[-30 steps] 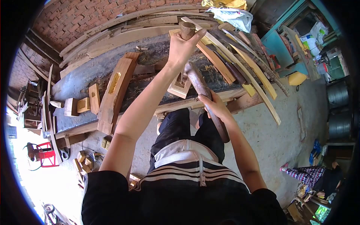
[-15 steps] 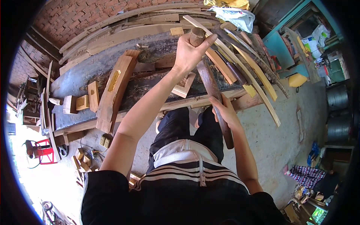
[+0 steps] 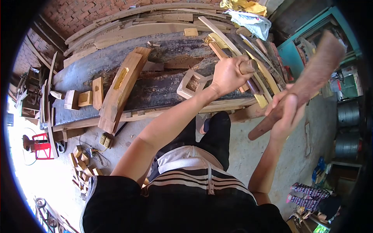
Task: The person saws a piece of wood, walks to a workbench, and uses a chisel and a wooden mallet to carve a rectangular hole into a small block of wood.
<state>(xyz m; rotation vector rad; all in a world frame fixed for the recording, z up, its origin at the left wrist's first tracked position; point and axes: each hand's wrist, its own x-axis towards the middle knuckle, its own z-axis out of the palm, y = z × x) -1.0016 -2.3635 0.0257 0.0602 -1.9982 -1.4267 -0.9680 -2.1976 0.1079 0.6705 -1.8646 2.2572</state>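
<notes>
My left hand (image 3: 231, 77) is closed in a fist round a chisel (image 3: 248, 66). Its round wooden handle end sticks out above the thumb, and the blade is mostly hidden behind the hand. Off to the right, my right hand (image 3: 285, 112) grips a thick wooden mallet (image 3: 311, 77) shaped like a club, raised and tilted, its far end blurred. Left of my left fist, a small wooden block with a square hollow (image 3: 190, 84) lies on the dark workbench (image 3: 163, 46). Farther left lies a thick wooden beam (image 3: 124, 85) with a long mortise cut in its face.
Small wooden blocks (image 3: 84, 98) stand at the bench's left. Long wooden strips (image 3: 221, 35) and tools lie at its right. Boards (image 3: 147, 29) line the brick wall. Offcuts (image 3: 81, 165) and a power strip (image 3: 105, 140) are on the floor. Metal drums (image 3: 347, 112) stand at right.
My left hand has moved right and down with the chisel, uncovering the hollowed block. My right hand has swung the mallet up and outward to the right, away from the chisel.
</notes>
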